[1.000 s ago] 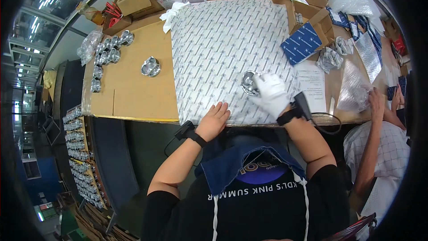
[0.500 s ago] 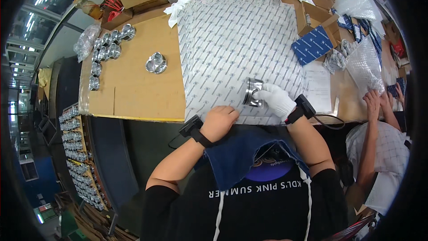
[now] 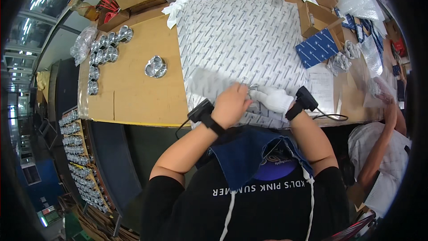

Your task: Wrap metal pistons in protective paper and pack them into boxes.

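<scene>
Carefully fold the printed wrapping sheet (image 3: 240, 35), its corner pinched in the bare left hand (image 3: 230, 105), snugly over the shiny metal part (image 3: 253, 90) gripped under the gloved right hand (image 3: 274, 98) fingertips.

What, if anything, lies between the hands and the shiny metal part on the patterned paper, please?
Nothing visible does. The gloved right hand and bare left hand meet at the metal part, which peeks out between them on the patterned paper. A lifted paper corner lies beside the left hand, not between.
</scene>
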Tool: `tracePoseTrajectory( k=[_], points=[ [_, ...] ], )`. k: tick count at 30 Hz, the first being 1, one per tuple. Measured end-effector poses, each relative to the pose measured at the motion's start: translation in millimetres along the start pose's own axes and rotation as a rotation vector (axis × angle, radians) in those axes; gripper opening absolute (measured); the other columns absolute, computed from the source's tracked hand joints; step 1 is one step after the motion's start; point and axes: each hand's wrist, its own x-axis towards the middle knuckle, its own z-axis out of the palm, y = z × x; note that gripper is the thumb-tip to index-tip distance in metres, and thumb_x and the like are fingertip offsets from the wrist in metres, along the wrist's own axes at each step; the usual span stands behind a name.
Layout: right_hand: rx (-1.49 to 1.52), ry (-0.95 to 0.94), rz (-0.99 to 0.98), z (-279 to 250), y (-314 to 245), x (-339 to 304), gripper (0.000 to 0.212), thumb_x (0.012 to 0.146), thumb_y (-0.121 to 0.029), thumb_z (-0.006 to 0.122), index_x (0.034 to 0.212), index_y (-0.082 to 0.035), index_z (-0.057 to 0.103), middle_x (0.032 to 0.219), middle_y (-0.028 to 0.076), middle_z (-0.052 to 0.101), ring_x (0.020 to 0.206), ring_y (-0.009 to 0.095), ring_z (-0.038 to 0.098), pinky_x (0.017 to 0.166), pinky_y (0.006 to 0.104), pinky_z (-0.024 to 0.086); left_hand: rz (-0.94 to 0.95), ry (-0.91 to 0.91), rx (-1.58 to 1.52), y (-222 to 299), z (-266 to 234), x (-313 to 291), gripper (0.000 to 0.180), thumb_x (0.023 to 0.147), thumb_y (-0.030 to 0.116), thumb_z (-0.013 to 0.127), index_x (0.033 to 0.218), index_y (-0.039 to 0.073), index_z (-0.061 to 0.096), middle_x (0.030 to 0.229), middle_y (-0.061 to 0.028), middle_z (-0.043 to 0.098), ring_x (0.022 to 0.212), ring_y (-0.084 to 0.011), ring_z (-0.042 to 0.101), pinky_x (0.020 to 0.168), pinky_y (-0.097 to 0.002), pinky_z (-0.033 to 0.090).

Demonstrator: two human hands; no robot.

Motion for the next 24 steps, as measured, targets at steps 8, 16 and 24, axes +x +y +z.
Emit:
tracePoseTrajectory(
  k=[8,16,24],
  points=[
    [-0.423,-0.009,-0.332,-38.8,-11.9,16.1,0.028,0.068,-0.025,0.063,0.085,-0.003,0.063,0.075,0.019,0.062,0.075,0.036,0.062,0.067,0.0425,0.049,-0.314,0.031,-0.646,-36.0,29.1,29.1,0.051,0.083,0.027,0.063,0.119,-0.003,0.043,0.093,-0.0225,0.061,0.083,-0.0393,0.06,0.071,-0.0419,0.048],
    [0.703,0.356,-0.097,-9.9,-19.7,16.4,0.072,0.075,-0.026,0.064,0.136,-0.003,0.034,0.118,0.022,0.055,0.103,0.034,0.058,0.086,0.0351,0.047,-0.511,-0.106,-0.391,-52.8,29.9,77.0,0.051,0.085,0.036,0.049,0.116,-0.005,0.047,0.1,-0.0317,0.059,0.094,-0.0429,0.058,0.082,-0.0446,0.046],
    [-0.117,0.203,0.091,-21.7,-28.2,31.6,0.087,0.057,-0.036,0.076,0.132,-0.012,0.038,0.093,0.017,0.063,0.088,0.034,0.062,0.075,0.0374,0.05,-0.445,-0.281,-0.456,-52.2,0.2,85.6,0.087,0.077,0.047,0.065,0.136,-0.004,0.029,0.126,-0.0258,0.048,0.11,-0.0392,0.052,0.096,-0.0382,0.04]
  ],
)
